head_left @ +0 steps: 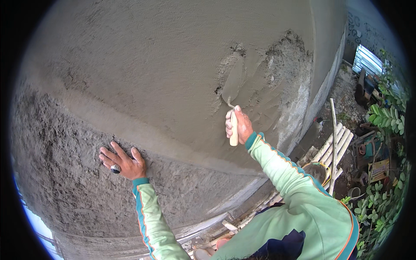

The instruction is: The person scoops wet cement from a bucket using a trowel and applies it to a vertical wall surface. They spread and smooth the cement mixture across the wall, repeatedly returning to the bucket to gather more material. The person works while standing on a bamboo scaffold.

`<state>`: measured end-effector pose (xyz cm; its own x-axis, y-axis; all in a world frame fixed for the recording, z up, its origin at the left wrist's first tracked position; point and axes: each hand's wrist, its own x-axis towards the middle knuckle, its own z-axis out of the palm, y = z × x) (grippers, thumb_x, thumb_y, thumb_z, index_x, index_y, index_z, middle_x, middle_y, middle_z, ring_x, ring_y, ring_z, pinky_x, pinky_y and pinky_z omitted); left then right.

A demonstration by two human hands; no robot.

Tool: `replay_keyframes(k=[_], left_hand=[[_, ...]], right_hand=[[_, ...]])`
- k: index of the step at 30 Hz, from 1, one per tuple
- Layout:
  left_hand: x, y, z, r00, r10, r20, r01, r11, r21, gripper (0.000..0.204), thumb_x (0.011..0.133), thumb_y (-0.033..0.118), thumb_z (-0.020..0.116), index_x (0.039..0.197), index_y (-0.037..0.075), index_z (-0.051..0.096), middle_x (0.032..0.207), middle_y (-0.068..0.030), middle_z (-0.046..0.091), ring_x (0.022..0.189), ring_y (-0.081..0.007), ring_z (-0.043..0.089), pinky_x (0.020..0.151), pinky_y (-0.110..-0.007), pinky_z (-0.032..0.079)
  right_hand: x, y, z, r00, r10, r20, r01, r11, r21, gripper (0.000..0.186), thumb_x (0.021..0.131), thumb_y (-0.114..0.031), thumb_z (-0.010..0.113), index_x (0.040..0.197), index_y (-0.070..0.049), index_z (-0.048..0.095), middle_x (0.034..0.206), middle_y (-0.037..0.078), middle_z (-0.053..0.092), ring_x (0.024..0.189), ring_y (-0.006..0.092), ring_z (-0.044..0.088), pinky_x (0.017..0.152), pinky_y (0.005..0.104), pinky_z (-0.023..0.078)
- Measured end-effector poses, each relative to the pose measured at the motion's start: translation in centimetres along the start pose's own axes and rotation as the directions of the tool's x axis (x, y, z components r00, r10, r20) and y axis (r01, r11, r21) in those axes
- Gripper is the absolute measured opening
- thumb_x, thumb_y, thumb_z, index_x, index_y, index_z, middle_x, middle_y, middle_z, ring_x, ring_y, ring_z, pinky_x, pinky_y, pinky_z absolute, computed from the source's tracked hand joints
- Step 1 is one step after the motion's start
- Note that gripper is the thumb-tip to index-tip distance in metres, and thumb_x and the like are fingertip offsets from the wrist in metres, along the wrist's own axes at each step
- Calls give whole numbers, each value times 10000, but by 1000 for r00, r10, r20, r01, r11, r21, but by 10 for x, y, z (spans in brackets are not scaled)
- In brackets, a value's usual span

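Note:
My right hand [238, 123] grips the pale wooden handle of a metal trowel [234, 78], its blade lying on wet grey mortar on the plastered wall [151, 52]. Ragged, rough patches surround the blade, with smeared mortar to its right. My left hand [123, 160], wearing a ring with a dark stone, rests open with fingers apart on a rougher strip of the wall [69, 169], below a smoother diagonal band.
At the right, below the wall's edge, lie bamboo poles [333, 147] and a bucket [314, 173] with a yellow rim, among leafy plants [385, 117], a corrugated metal sheet [367, 60] and scattered debris. More boards and poles run beneath me.

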<state>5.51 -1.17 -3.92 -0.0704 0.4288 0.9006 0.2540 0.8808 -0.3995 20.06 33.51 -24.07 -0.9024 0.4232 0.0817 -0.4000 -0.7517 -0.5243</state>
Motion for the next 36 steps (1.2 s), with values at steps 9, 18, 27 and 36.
replay_keyframes(k=[9, 18, 27, 36], left_hand=[[1, 3, -1, 999, -13, 33, 13, 1000, 0, 735, 1030, 599, 385, 1608, 144, 391, 1714, -195, 185, 1569, -461, 145, 1214, -669, 183], [-2, 1, 4, 1000, 8, -14, -8, 1000, 11, 735, 1038, 609, 355, 1620, 161, 371, 1721, -173, 182, 1577, -432, 151, 1227, -655, 168], [-1, 3, 8, 999, 28, -27, -28, 999, 21, 750, 1041, 610, 343, 1614, 127, 375, 1711, -190, 203, 1568, -444, 169, 1234, -638, 163], [-1, -1, 2, 999, 37, -14, -37, 999, 36, 748, 1042, 597, 355, 1611, 112, 377, 1702, -222, 207, 1555, -470, 188, 1223, -645, 181]], right_hand=[[-60, 86, -21, 976, 217, 29, -136, 704, -697, 487, 1051, -568, 496, 1023, -85, 550, 748, 70, 592, 631, 162, 608, 571, 335, 494], [-35, -55, -89, 937, -315, -152, 9, 456, -890, 383, 1051, -443, 543, 1043, -62, 575, 761, 159, 670, 704, 405, 655, 661, 469, 521], [68, -183, -62, 808, -587, 44, 147, 128, -981, 372, 1044, -455, 545, 1052, -85, 579, 868, 224, 679, 837, 470, 644, 711, 542, 493], [33, -148, -17, 992, -94, -85, 49, 905, -423, 504, 1064, -572, 463, 940, -92, 558, 650, -2, 498, 483, 106, 493, 427, 280, 427]])
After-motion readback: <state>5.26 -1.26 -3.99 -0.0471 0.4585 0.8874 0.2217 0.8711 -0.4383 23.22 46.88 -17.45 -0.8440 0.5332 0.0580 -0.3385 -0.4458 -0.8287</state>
